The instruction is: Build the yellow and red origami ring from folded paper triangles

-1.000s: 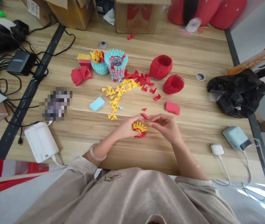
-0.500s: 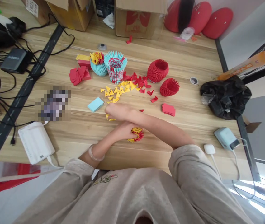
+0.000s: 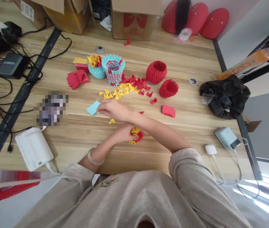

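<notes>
My left hand [image 3: 126, 133] is closed on a small ring of folded paper pieces [image 3: 137, 136], yellow on one side and red on the other, with the thumb inside its opening. My right arm crosses over it. My right hand [image 3: 113, 109] is closed at the fingertips beside a light blue stack of paper [image 3: 93, 108]; whatever the fingertips pinch is hidden. Just beyond lie scattered yellow folded triangles [image 3: 119, 92], with red folded pieces [image 3: 139, 83] behind them. A yellow piece [image 3: 112, 121] lies between my two hands.
Behind the pieces stand a blue-and-red paper vase [image 3: 113, 71], a light blue paper pot [image 3: 97, 71] and two red paper bowls [image 3: 156, 72]. Red paper slips [image 3: 168, 111] lie to the right. A white power bank [image 3: 34, 148] and cables are at left, a black bag [image 3: 225, 98] at right.
My right hand has shifted left to the edge of the light blue stack, uncovering a yellow piece near my left hand. My left hand keeps hold of the ring. The view has shifted slightly.
</notes>
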The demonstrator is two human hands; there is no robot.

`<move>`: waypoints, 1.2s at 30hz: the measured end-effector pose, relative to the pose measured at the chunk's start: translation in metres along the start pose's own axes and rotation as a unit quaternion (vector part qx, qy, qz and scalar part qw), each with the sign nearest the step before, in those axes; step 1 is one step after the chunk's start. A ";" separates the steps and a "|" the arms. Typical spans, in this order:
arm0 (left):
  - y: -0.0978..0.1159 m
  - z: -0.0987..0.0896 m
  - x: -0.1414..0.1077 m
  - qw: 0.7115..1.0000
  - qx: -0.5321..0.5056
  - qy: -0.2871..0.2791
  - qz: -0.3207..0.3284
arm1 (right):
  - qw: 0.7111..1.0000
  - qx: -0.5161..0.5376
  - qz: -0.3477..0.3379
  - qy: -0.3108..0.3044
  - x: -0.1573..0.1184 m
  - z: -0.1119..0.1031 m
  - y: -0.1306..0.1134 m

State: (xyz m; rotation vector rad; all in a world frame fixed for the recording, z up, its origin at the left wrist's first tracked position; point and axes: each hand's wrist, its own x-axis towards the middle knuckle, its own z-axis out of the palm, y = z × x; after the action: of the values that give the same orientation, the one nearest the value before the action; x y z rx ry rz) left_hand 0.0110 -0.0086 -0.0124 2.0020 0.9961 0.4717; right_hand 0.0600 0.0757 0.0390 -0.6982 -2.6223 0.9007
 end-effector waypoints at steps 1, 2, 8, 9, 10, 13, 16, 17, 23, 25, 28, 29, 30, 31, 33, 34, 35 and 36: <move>0.001 -0.002 0.000 1.000 -0.002 0.002 -0.008 | 0.997 0.057 0.002 0.056 -0.010 -0.008 -0.001; 0.002 -0.004 0.001 1.000 -0.003 0.003 -0.021 | 0.987 0.119 0.019 0.108 -0.022 -0.014 -0.001; 0.005 -0.013 0.001 0.999 -0.033 0.008 -0.042 | 0.870 0.358 0.188 0.284 -0.133 -0.024 0.009; 0.006 -0.014 0.001 0.998 -0.040 0.006 -0.042 | 0.848 0.365 0.219 0.316 -0.149 -0.020 0.011; 0.006 -0.015 0.001 0.998 -0.045 0.002 -0.043 | 0.828 0.373 0.246 0.337 -0.162 -0.015 0.013; 0.008 -0.016 0.002 0.998 -0.051 -0.020 -0.025 | 0.781 0.400 0.296 0.376 -0.185 0.003 0.017; 0.011 -0.015 0.004 0.999 -0.041 -0.021 0.029 | 0.776 0.408 0.314 0.364 -0.190 0.016 0.020; 0.012 -0.015 0.004 0.998 -0.041 -0.019 0.045 | 0.785 0.399 0.310 0.357 -0.190 0.018 0.021; 0.012 -0.010 0.006 0.996 -0.041 -0.044 0.069 | 0.758 0.481 0.304 0.318 -0.193 0.027 0.019; 0.010 -0.009 0.006 0.995 -0.043 -0.043 0.075 | 0.736 0.524 0.297 0.309 -0.193 0.029 0.019; 0.008 -0.009 0.007 0.995 -0.043 -0.021 0.090 | 0.718 0.568 0.276 0.292 -0.194 0.031 0.021; 0.008 -0.009 0.007 0.995 -0.041 -0.014 0.095 | 0.711 0.580 0.273 0.287 -0.194 0.031 0.022; 0.008 -0.009 0.007 0.994 -0.038 -0.009 0.099 | 0.704 0.592 0.272 0.282 -0.194 0.030 0.023; 0.009 -0.010 0.007 0.994 -0.033 -0.006 0.101 | 0.697 0.603 0.272 0.276 -0.194 0.030 0.024; 0.009 -0.010 0.007 0.994 -0.022 -0.005 0.106 | 0.678 0.630 0.276 0.259 -0.194 0.029 0.025; 0.009 -0.010 0.007 0.994 -0.015 -0.005 0.109 | 0.665 0.646 0.279 0.250 -0.194 0.028 0.026; 0.009 -0.010 0.006 0.993 -0.008 -0.004 0.114 | 0.651 0.661 0.283 0.242 -0.194 0.028 0.026; 0.008 -0.010 0.006 0.993 -0.002 -0.005 0.119 | 0.638 0.675 0.286 0.235 -0.194 0.028 0.026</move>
State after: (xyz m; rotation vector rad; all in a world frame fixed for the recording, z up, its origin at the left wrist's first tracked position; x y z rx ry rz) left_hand 0.0121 -0.0011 -0.0001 2.1284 0.7520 0.5904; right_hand 0.2216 -0.0223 -0.0192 -1.0030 -0.6801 2.0335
